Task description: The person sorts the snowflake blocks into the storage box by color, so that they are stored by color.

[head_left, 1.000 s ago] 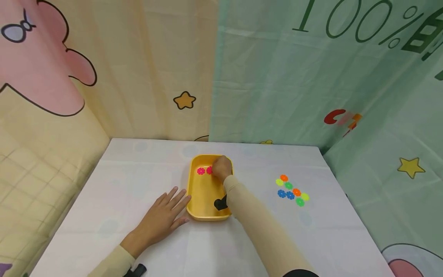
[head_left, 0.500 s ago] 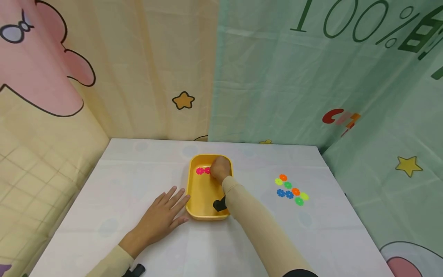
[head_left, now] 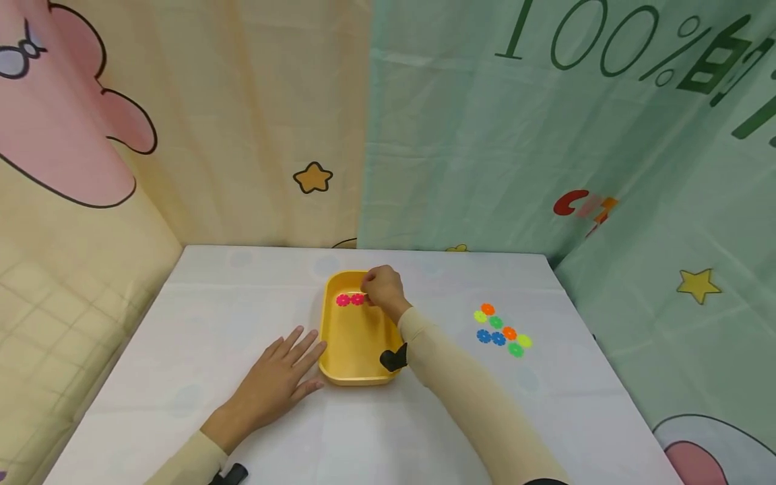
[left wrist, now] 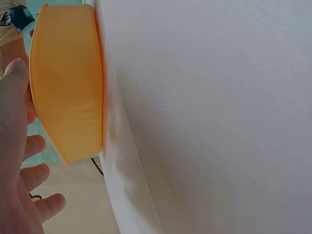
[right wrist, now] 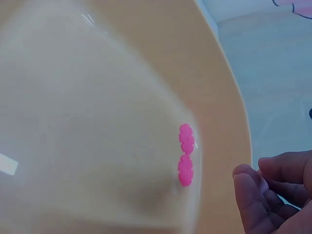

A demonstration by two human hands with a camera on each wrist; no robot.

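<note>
A yellow tray (head_left: 359, 350) sits on the white table. Two pink flower-shaped discs (head_left: 349, 300) lie side by side inside, near its far end; the right wrist view shows the pink discs (right wrist: 185, 155) close to the tray wall. My right hand (head_left: 384, 291) is over the tray's far right part, just right of the discs. Its fingers (right wrist: 251, 197) are loosely bent, with thumb and forefinger close together and nothing visible between them. My left hand (head_left: 275, 384) lies with fingers spread at the tray's left side, fingertips by its rim.
Right of the tray, several flower discs (head_left: 498, 338) in orange, yellow, green and blue lie grouped on the white table (head_left: 424, 431). Patterned curtains (head_left: 455, 135) hang behind and at both sides of the table.
My right hand has risen and turned slightly from the tray floor, its fingers coming into sight beside the pink discs. The left hand keeps its place; the head view has shifted slightly.
</note>
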